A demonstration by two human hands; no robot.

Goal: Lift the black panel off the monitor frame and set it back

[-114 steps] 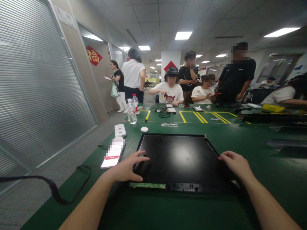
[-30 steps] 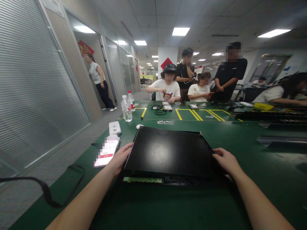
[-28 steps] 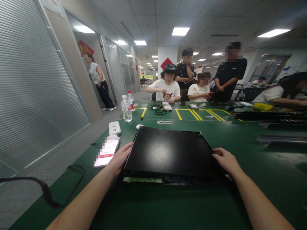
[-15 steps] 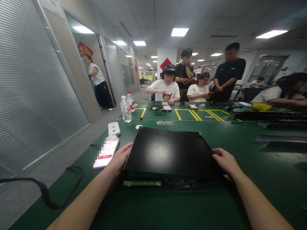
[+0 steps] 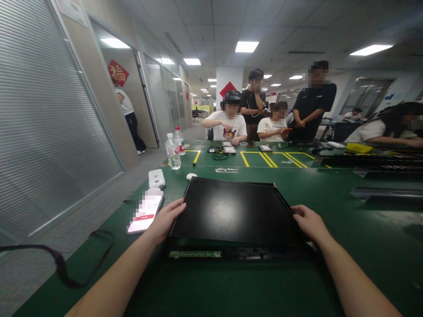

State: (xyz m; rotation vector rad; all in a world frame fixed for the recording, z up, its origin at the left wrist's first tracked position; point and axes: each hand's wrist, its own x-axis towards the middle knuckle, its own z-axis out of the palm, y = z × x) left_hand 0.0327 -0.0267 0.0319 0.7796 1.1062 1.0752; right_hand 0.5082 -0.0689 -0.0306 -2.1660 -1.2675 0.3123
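Observation:
A flat black screen panel [image 5: 231, 211] with a glossy face lies tilted in front of me, its near edge raised above a black frame [image 5: 261, 254]. My left hand [image 5: 167, 219] grips the panel's left edge, thumb over the top face. At the opposite edge my right hand [image 5: 307, 220] holds the panel between thumb and fingers; some of those fingers are hidden beneath. A narrow green circuit board [image 5: 194, 254] shows in the frame below the near edge.
On the green table [image 5: 231, 290], a phone [image 5: 145, 213], a white power bank [image 5: 156, 178] and water bottles [image 5: 173, 152] stand left. A black strap [image 5: 59, 264] hangs at the left edge. Dark metal strips [image 5: 386, 193] lie right. Co-workers sit and stand across the table.
My left thumb has come over the panel's top face. The panel has hardly moved. A person in the doorway at left has moved further behind the door frame.

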